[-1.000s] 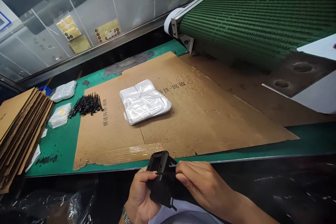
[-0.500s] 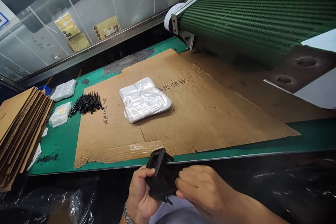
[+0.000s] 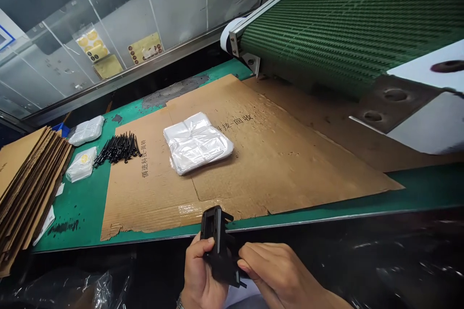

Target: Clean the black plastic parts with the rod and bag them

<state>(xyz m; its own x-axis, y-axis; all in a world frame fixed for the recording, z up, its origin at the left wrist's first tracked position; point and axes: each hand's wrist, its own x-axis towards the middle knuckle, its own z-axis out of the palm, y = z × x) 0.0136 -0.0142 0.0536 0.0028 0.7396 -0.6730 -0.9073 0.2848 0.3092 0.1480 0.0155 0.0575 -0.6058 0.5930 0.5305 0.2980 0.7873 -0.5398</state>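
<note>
My left hand (image 3: 203,270) grips a black plastic bracket (image 3: 217,244) with a rectangular window, holding it upright just below the table's near edge. My right hand (image 3: 273,270) pinches against the bracket's right side, and its fingers hide part of that side. Out on the brown cardboard sheet (image 3: 275,169) lies a flat stack of clear plastic bags (image 3: 197,142). To its left, a loose heap of thin black plastic pieces (image 3: 118,148) rests at the cardboard's edge. Neither hand touches these.
Flattened cardboard sheets (image 3: 27,178) are stacked at left on the green mat (image 3: 68,217), near two white packets (image 3: 86,130). A green conveyor belt (image 3: 344,19) slopes overhead at upper right. Crumpled clear plastic (image 3: 97,292) lies at lower left.
The black bracket now stands more upright, and my right hand has dropped from its top to its right side. The whole scene has shifted slightly with my head.
</note>
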